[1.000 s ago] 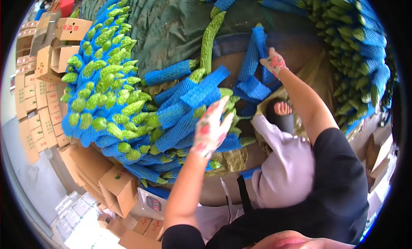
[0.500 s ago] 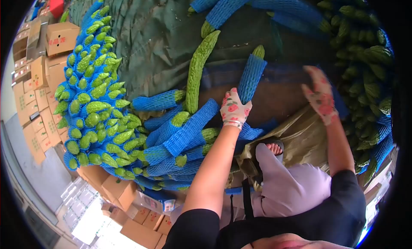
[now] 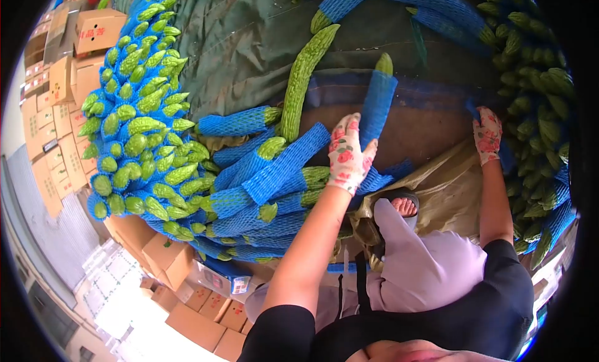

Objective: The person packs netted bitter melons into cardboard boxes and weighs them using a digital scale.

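Observation:
My left hand [image 3: 350, 155], in a flowered glove, has its thumb and fingers about the lower end of a bitter melon [image 3: 385, 65]. A blue mesh sleeve [image 3: 378, 106] covers all but the melon's green tip. My right hand [image 3: 488, 136], gloved alike, is at the right beside a dark pile of melons. A scrap of blue mesh [image 3: 472, 108] shows at its fingertips, mostly hidden. To the left of my left hand lies a long bare bitter melon [image 3: 306, 81]. Several sleeved melons [image 3: 287, 165] lie below it.
A tall stack of sleeved melons [image 3: 146, 131] stands at the left, and another pile [image 3: 540, 112] at the right. Dark green cloth [image 3: 243, 56] lies beneath. Cardboard boxes [image 3: 100, 31] stand beyond the left stack. My foot [image 3: 404, 206] is near the tan sheet [image 3: 437, 193].
My right hand has moved down and to the right, and blue mesh now shows at its fingertips. My left hand's fingers have straightened somewhat beside the sleeved melon. The whole view has shifted slightly.

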The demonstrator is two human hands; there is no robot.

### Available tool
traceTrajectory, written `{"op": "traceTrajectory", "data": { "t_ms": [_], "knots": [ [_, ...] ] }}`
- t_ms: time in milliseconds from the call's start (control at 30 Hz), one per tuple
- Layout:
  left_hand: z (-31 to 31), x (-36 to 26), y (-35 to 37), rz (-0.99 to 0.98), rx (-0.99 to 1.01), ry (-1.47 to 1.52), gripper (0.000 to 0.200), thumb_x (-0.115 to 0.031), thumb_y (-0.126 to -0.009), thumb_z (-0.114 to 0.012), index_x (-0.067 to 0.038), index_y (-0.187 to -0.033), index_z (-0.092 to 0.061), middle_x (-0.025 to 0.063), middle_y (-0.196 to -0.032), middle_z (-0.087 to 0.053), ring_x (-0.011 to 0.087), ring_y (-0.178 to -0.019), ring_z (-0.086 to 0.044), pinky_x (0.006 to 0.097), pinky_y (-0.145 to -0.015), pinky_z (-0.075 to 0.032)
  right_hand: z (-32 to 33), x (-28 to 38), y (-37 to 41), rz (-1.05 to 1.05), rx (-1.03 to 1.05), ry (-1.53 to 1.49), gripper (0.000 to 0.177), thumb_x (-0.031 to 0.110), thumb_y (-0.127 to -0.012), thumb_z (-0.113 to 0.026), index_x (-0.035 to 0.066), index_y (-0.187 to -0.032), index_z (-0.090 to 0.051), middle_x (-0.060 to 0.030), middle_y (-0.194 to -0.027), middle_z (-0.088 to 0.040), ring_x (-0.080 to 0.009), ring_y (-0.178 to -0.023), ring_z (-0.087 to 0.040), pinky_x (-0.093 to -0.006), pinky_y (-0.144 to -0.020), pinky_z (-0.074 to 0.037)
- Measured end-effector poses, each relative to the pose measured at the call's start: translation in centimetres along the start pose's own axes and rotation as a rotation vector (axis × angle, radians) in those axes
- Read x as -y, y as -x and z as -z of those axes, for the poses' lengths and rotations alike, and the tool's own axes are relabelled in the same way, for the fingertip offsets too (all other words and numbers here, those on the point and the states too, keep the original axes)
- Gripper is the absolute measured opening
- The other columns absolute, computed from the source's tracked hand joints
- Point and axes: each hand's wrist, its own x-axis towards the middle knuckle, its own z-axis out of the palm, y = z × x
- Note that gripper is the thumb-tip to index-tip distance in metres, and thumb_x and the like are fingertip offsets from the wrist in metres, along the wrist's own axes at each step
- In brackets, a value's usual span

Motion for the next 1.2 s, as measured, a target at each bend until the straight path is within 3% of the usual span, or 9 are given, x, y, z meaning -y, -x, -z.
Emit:
{"op": "traceTrajectory", "data": {
  "t_ms": [200,500,633,733,867,933,1033,1100,1200],
  "knots": [
    [3.3,-6.5,2.3,0.329,0.168,1.323,0.053,-0.027,-0.088,-0.068,0.0,-0.126,-0.045,0.0062,-0.104,-0.058,0.0127,-0.089,-0.057,0.0278,-0.081,-0.048,13.0,21.6,2.9,0.838,-0.359,-0.356,0.05,0.01,-0.057,-0.062,0.01,-0.107,-0.062,-0.011,-0.111,-0.061,-0.0333,-0.105,-0.057,-0.0451,-0.087,-0.046],
    [8.1,-4.6,6.3,0.22,-0.207,0.827,0.034,-0.001,-0.09,-0.058,0.0,-0.123,-0.05,0.0031,-0.102,-0.06,0.008,-0.086,-0.057,0.023,-0.078,-0.049,12.8,28.7,7.8,0.865,0.383,-1.087,0.095,0.032,-0.071,-0.078,0.0,-0.145,-0.026,-0.0258,-0.146,-0.026,-0.0389,-0.136,-0.028,-0.0422,-0.111,-0.025],
    [7.0,-3.8,6.8,0.144,-0.216,0.795,0.036,0.001,-0.082,-0.057,-0.002,-0.118,-0.054,0.017,-0.107,-0.061,0.0328,-0.094,-0.062,0.0381,-0.08,-0.05,11.9,28.3,8.4,0.571,0.697,-1.407,0.077,0.022,-0.085,-0.067,0.0,-0.146,-0.024,-0.0167,-0.145,-0.034,-0.024,-0.134,-0.034,-0.0348,-0.108,-0.027],
    [8.9,-4.4,5.9,0.016,-0.188,0.47,0.026,0.003,-0.08,-0.056,-0.002,-0.106,-0.056,0.0145,-0.099,-0.063,0.0337,-0.09,-0.061,0.0391,-0.076,-0.049,11.4,28.3,8.7,0.445,0.801,-1.59,0.072,0.013,-0.087,-0.063,0.001,-0.146,-0.025,-0.0145,-0.143,-0.037,-0.0228,-0.132,-0.037,-0.0338,-0.107,-0.029],
    [11.3,-4.7,5.6,-0.029,-0.319,0.391,0.015,0.002,-0.082,-0.058,-0.002,-0.097,-0.059,0.0115,-0.093,-0.064,0.0241,-0.075,-0.064,0.0321,-0.065,-0.051,10.1,27.1,6.9,0.27,0.448,-1.77,0.038,-0.007,-0.084,-0.05,-0.003,-0.121,-0.057,-0.0121,-0.118,-0.056,-0.0205,-0.107,-0.055,-0.0284,-0.096,-0.04],
    [11.6,-4.4,5.6,0.104,-0.349,0.405,0.018,0.002,-0.079,-0.06,-0.002,-0.097,-0.057,0.0118,-0.096,-0.062,0.0216,-0.076,-0.062,0.0342,-0.067,-0.051,12.7,27.4,6.0,0.467,-0.022,-1.005,0.03,-0.006,-0.08,-0.052,0.001,-0.107,-0.063,-0.0133,-0.098,-0.06,-0.0228,-0.09,-0.058,-0.0296,-0.082,-0.045],
    [8.7,-6.3,6.0,-0.189,-0.338,-0.034,0.033,-0.004,-0.075,-0.065,-0.005,-0.106,-0.058,0.0135,-0.108,-0.059,0.0259,-0.096,-0.059,0.0401,-0.087,-0.047,11.5,28.8,6.8,0.626,0.081,-0.947,0.016,-0.001,-0.081,-0.056,0.001,-0.096,-0.062,-0.0092,-0.091,-0.061,-0.0197,-0.083,-0.059,-0.0297,-0.074,-0.047],
    [7.9,-9.1,6.1,-0.43,-0.295,0.078,0.042,-0.007,-0.072,-0.065,-0.005,-0.113,-0.057,0.0139,-0.115,-0.057,0.0294,-0.105,-0.057,0.0429,-0.095,-0.044,9.3,28.7,6.5,0.207,0.515,-1.518,0.021,0.003,-0.083,-0.062,0.0,-0.104,-0.058,-0.0067,-0.095,-0.062,-0.0142,-0.086,-0.059,-0.0292,-0.076,-0.049],
    [8.3,-9.2,5.1,-0.459,-0.363,0.134,0.042,-0.006,-0.076,-0.062,-0.002,-0.117,-0.057,0.0163,-0.113,-0.059,0.031,-0.103,-0.059,0.0432,-0.089,-0.048,10.6,28.1,5.8,0.119,0.518,-1.771,0.022,-0.001,-0.085,-0.058,-0.001,-0.107,-0.056,-0.0043,-0.097,-0.06,-0.0101,-0.088,-0.056,-0.0248,-0.08,-0.048]
  ]
}}
